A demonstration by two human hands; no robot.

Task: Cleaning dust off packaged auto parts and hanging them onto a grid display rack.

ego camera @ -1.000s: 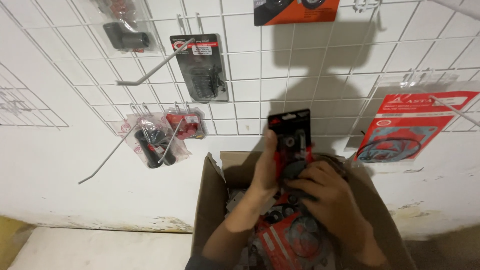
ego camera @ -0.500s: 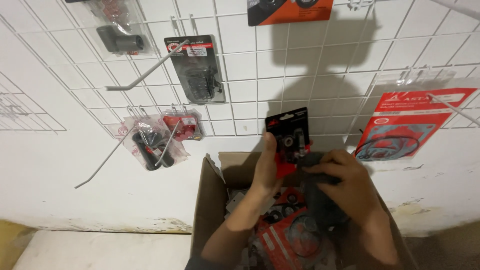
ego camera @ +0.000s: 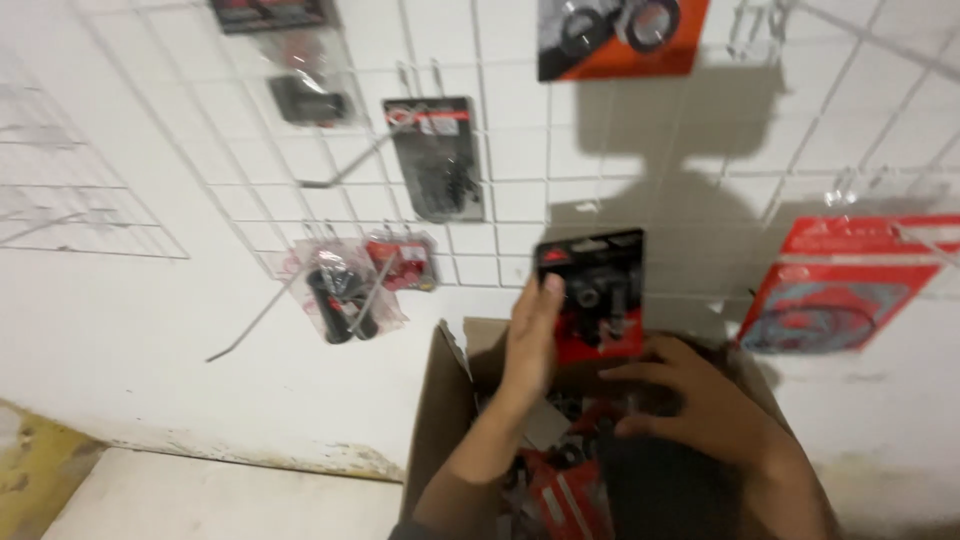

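- Head view, the only one. Left hand (ego camera: 530, 340) holds a black-and-red carded pack (ego camera: 592, 295) upright above the open cardboard box (ego camera: 440, 420); fingers (ego camera: 550, 290) lie pressed flat along the pack's left edge, thumb hidden behind, so the card is pinched at its side.
- Judged reason for that hold: an edge grip keeps the printed face and the top of the card unobstructed, facing the white wire grid wall (ego camera: 500, 200).
- Right hand (ego camera: 700, 410) sits just below and right of the pack, fingers (ego camera: 640, 370) loosely spread and curled over dark goods in the box; cannot tell whether they pinch anything.
- Above the left fingers: a grey-black pack (ego camera: 440, 160) hanging on a hook. Well to their left: clear bags with dark and red parts (ego camera: 350, 285). Right of the right fingers: a red flat pack (ego camera: 850, 285) on the grid.
- Box contents under the hands: more red and black packs (ego camera: 560, 495), blurred.
- Against 0.5 s ago: same side grip on the pack, which stands a little higher toward the grid; right hand has stayed low over the box; camera has moved closer to the wall.
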